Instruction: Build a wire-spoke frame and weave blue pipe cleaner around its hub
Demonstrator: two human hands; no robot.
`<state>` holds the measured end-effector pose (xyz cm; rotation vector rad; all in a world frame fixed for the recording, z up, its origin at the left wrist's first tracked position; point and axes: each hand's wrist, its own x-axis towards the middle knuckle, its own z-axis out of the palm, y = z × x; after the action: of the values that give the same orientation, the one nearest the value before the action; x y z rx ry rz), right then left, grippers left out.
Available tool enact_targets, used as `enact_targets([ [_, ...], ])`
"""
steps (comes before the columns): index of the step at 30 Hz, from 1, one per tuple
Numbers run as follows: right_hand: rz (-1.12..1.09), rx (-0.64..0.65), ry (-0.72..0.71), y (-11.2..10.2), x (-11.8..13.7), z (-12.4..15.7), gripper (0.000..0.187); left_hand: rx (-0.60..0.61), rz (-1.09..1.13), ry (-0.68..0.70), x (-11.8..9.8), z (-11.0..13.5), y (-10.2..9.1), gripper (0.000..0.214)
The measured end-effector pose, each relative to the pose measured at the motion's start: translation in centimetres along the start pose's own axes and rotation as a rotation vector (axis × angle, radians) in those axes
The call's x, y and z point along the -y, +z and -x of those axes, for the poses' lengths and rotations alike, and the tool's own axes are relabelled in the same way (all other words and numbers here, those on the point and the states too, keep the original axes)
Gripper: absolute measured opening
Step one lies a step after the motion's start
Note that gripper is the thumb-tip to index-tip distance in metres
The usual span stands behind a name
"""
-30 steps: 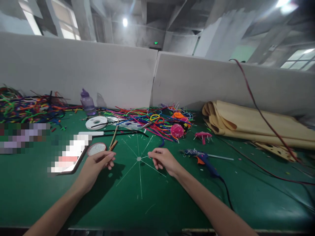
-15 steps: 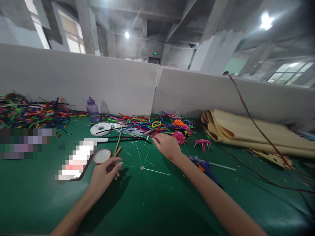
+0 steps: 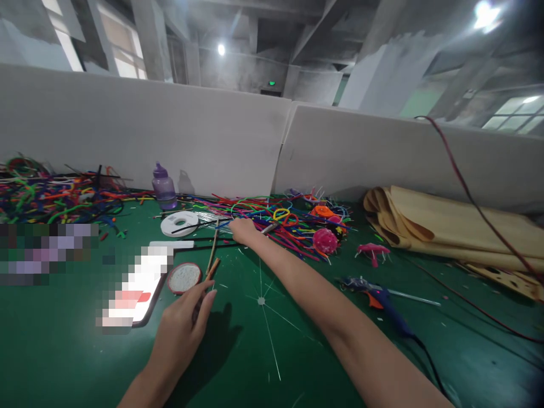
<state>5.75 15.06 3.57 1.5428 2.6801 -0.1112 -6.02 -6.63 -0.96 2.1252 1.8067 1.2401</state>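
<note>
My left hand is closed round a brown stick that points up and away over the green table. My right hand reaches far forward with its fingers curled at the near edge of the heap of coloured pipe cleaners, next to a bundle of clear thin wires. What those fingers grip is hidden. Between my arms lies a small hub with thin white spokes fanning out.
A round dish of white grains and a phone sit left of the stick. A white tape reel, purple bottle, blue glue gun, pink pompom, rolled tan sheets and a grey partition are farther off.
My right hand left the spoke of the white hub and stretched forward and left to the pipe cleaner heap. The left hand kept the stick. The camera view shifted slightly.
</note>
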Motion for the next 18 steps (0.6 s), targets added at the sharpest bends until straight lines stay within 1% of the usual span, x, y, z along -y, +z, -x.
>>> enact_targets([
  [3,-0.120,-0.032,0.005,-1.4,-0.9,0.2,0.030,-0.022,0.016,0.015,-0.1,0.1,0.0,0.024],
  [6,-0.293,-0.079,-0.033,-3.6,-2.2,1.7,0.018,-0.063,0.064,-0.008,-0.3,-0.2,-0.4,0.021],
  [8,-0.417,-0.097,-0.077,-5.0,-3.1,3.7,0.017,-0.096,0.104,-0.042,-0.7,-0.7,-0.8,0.019],
  [11,-0.567,-0.107,-0.120,-6.2,-4.2,8.3,0.020,-0.098,0.147,-0.029,-2.0,-2.2,-1.3,0.019],
  [12,-0.636,-0.110,-0.136,-6.4,-4.3,10.0,0.020,-0.062,0.154,-0.030,-2.8,-2.9,-1.3,0.020],
  [14,-0.986,-0.095,-0.151,-6.4,-4.4,13.2,0.016,0.028,0.192,0.011,-4.5,-4.3,-1.1,0.023],
  [15,-1.099,-0.088,-0.156,-6.4,-4.2,14.6,0.015,0.072,0.226,0.024,-5.5,-5.1,-0.8,0.026],
  [16,-1.171,-0.098,-0.150,-6.3,-4.1,15.9,0.016,0.125,0.261,0.040,-6.4,-5.8,-0.5,0.030],
  [18,-1.205,-0.156,-0.147,-6.2,-3.8,17.8,0.016,0.282,0.345,0.092,-8.0,-7.1,0.4,0.034],
])
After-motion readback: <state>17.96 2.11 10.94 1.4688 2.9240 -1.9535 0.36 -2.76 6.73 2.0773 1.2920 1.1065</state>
